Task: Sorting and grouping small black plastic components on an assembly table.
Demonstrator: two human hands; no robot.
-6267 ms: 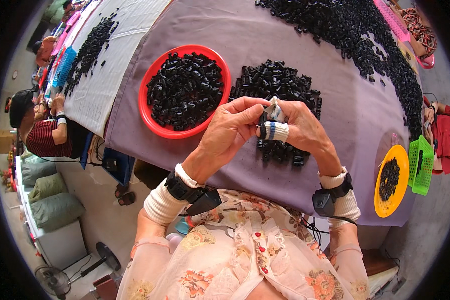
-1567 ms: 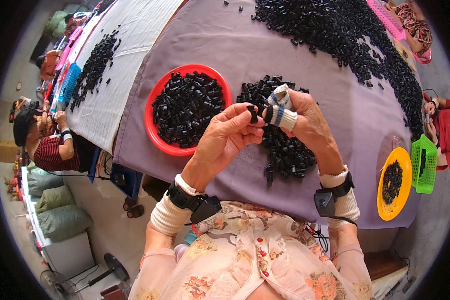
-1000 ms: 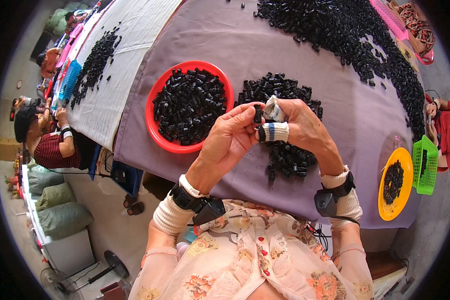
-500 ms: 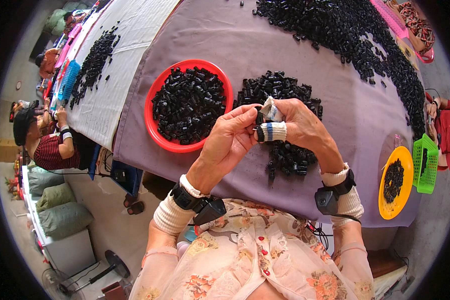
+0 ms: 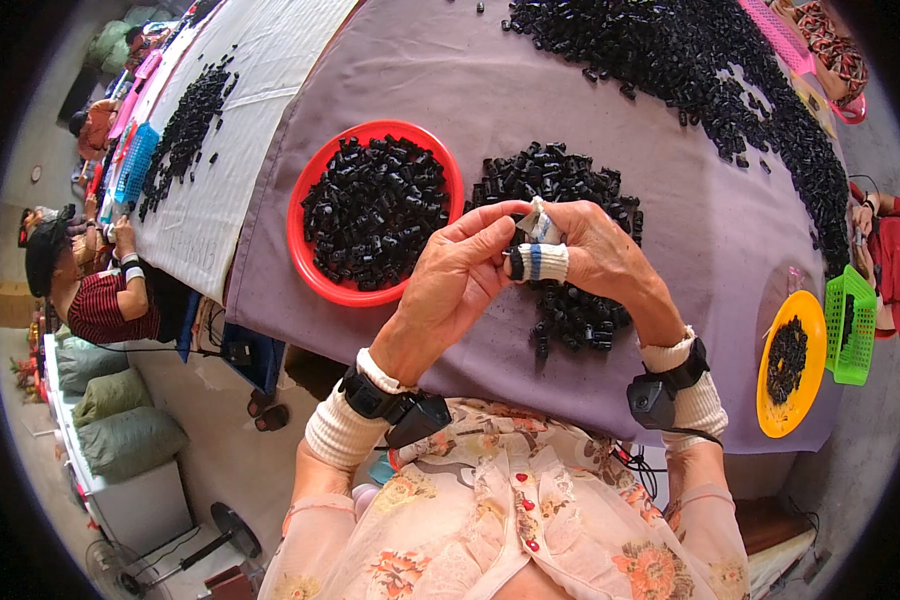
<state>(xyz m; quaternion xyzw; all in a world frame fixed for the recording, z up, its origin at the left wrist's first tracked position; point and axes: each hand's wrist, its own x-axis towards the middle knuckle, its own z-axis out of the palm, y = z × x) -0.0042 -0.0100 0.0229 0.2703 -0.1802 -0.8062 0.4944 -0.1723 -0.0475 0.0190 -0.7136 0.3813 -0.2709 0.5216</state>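
Red plastic basin (image 5: 296, 222), at left: held many small black cylinders (image 5: 375, 212). Left hand (image 5: 457, 262): thumb and forefinger were pinched on one black piece (image 5: 517, 237), mostly hidden, between the two hands. Right hand (image 5: 608, 255): its striped finger wraps (image 5: 545, 262) met that piece; whether they gripped could not be told. Good handling seemed to want a steady left pinch. Loose pile (image 5: 585, 318): lay beneath the hands. Writing: faint marks (image 5: 192, 247) showed on the white tablecloth (image 5: 260, 60), illegible.

Faint mkgs (image 5: 192, 247), wht cloth (image 5: 253, 130), illeg.
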